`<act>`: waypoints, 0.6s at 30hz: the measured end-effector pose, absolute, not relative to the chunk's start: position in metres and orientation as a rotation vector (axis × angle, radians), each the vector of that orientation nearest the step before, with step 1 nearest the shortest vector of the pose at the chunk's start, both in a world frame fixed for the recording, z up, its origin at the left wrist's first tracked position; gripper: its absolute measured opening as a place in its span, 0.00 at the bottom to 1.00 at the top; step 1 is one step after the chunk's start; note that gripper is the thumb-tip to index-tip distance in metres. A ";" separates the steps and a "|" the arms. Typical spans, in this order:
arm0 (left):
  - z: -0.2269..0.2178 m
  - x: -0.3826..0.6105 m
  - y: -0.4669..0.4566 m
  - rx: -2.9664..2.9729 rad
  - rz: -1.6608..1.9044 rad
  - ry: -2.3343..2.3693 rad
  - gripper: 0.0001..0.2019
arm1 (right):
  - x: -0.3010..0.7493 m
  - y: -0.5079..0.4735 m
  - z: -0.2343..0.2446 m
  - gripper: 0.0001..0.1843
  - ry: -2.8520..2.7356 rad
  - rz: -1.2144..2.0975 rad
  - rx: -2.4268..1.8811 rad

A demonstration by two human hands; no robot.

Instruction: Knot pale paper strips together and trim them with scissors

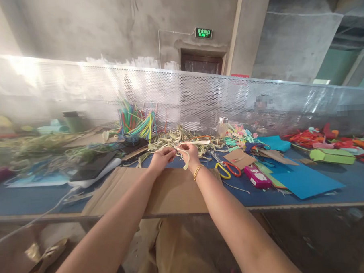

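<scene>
Just left of the frame's centre, the left hand (162, 157) pinches a pale strip (186, 160) with its fingertips. The right hand (191, 152), beside it, pinches the same strip, whose loose end droops above the cardboard sheet (169, 189) on the table (28, 199). The strip looks light, thin and floppy, probably easy to tear, so it is best gripped near its ends.

Hands: two counted, left hand (161, 158) and right hand (190, 153).
Pale strip (186, 162): one counted, pinched by both.
Gold bracelet (198, 171): one.
Scissors: two pairs counted, yellow-handled pair (222, 171) and red-handled pair (233, 169).
Pink case (257, 176): one.
Large blue paper sheet (304, 182): one.
Green box (332, 155): one.
Cardboard sheet (169, 191): one.
Straw bundle (136, 120): one; single straws too crowded to be counted.
Glass jar (222, 126): one.
Exit sign (203, 33): one.
</scene>
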State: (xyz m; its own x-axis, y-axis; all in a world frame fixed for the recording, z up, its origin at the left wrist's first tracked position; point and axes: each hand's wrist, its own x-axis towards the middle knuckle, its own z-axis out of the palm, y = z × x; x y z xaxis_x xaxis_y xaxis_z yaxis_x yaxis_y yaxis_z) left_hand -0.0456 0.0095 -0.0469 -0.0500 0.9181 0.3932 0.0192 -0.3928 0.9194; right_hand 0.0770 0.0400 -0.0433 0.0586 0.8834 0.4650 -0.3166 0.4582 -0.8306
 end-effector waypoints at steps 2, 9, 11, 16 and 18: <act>-0.047 -0.046 0.011 1.483 1.574 1.034 0.17 | 0.076 0.040 -0.044 0.07 -1.192 1.010 -0.608; -0.046 -0.049 0.010 1.442 1.744 1.167 0.12 | 0.076 0.042 -0.047 0.11 -1.437 1.004 -0.651; -0.046 -0.049 0.010 1.463 1.724 1.153 0.12 | 0.078 0.043 -0.048 0.11 -1.471 0.989 -0.667; -0.048 -0.050 0.013 1.479 1.656 1.141 0.13 | 0.081 0.041 -0.047 0.09 -1.581 0.893 -0.754; -0.050 -0.051 0.015 1.471 1.648 1.149 0.15 | 0.082 0.036 -0.043 0.06 -1.651 0.792 -0.844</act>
State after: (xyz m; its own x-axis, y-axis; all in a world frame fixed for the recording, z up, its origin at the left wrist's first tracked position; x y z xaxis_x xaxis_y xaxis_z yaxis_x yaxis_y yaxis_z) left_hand -0.0509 0.0149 -0.0501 -0.1683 0.8910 0.4216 0.0874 -0.4125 0.9067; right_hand 0.0825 0.0360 -0.0428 -0.1802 0.8448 0.5039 0.1359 0.5287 -0.8378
